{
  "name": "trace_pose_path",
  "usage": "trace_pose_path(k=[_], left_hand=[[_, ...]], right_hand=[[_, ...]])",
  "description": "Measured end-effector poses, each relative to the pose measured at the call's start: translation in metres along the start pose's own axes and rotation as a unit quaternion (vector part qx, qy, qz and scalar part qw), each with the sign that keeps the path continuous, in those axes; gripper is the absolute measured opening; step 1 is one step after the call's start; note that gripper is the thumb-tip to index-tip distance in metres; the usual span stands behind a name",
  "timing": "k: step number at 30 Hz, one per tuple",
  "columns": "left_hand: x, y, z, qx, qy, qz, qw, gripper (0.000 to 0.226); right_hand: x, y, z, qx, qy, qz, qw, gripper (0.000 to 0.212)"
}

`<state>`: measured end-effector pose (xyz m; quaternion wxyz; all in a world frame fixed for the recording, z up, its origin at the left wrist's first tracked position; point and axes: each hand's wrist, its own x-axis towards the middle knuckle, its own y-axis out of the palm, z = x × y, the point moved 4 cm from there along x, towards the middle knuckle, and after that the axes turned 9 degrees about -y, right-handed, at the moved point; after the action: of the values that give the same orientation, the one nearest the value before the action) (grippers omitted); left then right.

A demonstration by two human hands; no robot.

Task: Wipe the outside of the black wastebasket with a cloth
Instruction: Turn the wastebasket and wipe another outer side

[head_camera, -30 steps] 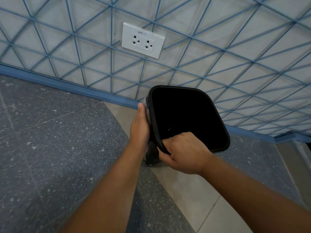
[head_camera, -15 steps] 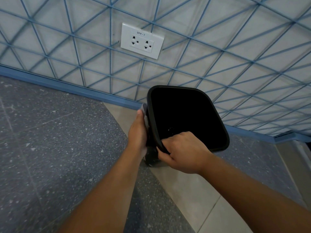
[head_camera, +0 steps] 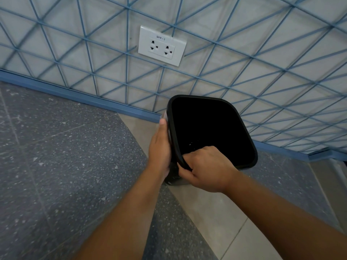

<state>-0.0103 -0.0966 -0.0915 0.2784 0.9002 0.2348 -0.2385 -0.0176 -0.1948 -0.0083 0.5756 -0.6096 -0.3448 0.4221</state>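
Wastebasket held by the rim, cloth hand flat on its outer wall

The black wastebasket (head_camera: 210, 132) stood tilted on the floor (head_camera: 56, 156) at the foot of the wall (head_camera: 262, 53), just short of the blue skirting. The right hand (head_camera: 206, 167) had its fingers (head_camera: 189, 162) curled over the near rim, clamped on it. The left hand (head_camera: 159, 147) lay flat along the left outer wall, fingers together and straight; only a pale sliver of what was likely the cloth (head_camera: 165, 115) showed past them. A harder wipe could, I judged, twist the light basket out of that one-handed rim grip or push it against the skirting, and the barely seen cloth could slip out and leave a bare palm rubbing
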Motion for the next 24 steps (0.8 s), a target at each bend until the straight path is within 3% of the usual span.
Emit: trace_pose_path(k=[5,10,13,19,24], left_hand=[[0.013,0.001,-0.010,-0.015,-0.033,0.000,0.999,0.056],[-0.006,0.003,-0.009,0.047,0.033,-0.001,0.998,0.052],[0.009,-0.007,-0.014,0.088,0.019,-0.014,0.996,0.054],[0.019,-0.045,0.002,-0.050,-0.025,-0.043,0.998,0.057],[0.001,-0.076,0.036,-0.071,-0.046,-0.061,0.995,0.058]], right_hand=[[-0.001,0.000,-0.001,-0.005,-0.001,-0.013,1.000,0.043],[-0.004,0.000,-0.001,0.012,0.000,-0.005,1.000,0.045],[-0.005,-0.001,-0.003,0.008,0.005,-0.008,1.000,0.045],[-0.005,0.000,-0.006,0.012,0.016,0.022,1.000,0.038],[-0.007,0.002,-0.006,0.013,0.021,0.021,0.999,0.037]])
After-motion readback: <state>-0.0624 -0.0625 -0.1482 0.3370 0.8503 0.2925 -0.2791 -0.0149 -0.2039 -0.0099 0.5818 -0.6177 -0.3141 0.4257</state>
